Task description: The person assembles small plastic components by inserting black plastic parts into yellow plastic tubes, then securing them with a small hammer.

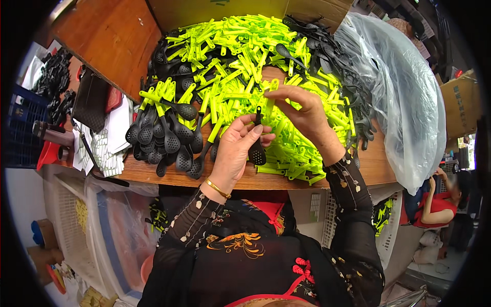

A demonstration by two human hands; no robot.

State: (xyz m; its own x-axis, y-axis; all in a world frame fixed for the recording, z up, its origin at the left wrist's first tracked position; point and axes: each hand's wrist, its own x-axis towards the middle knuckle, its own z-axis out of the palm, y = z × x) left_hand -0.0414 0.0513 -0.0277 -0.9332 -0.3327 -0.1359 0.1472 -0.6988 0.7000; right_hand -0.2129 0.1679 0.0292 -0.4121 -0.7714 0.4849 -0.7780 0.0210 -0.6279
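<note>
slotted spoon, black (257,153), is pinched between thumb and fingers of the left hand (238,148), near the front edge of the wooden table (138,171); its bowl hangs down and its holed stem end points up, away from the body. the right hand (304,110) is curled just above that stem end, its fingertips by a lime green handle piece (274,83). whether it grips that piece or merely passes over the loose green handles (291,153) cannot be told.

the step in hand looks like bringing a green handle onto a black stem. to do it well, the person would best keep the left pinch low, close to the bowl, so that the stem stands free; line up the handle's open end with the stem before pushing; turn the flat sides to match; and press straight along the length, since a skewed push could jam or bend the stem. the fitted spoons (171,135) at the left make a sensible pattern for how deep to seat it.

the right palm faces away and its lower fingers are hidden. the left fingers cover the spoon's neck. deeper layers of the heap are buried, and the clear plastic bag (404,107) is cut off from easy reading by glare and folds.
</note>
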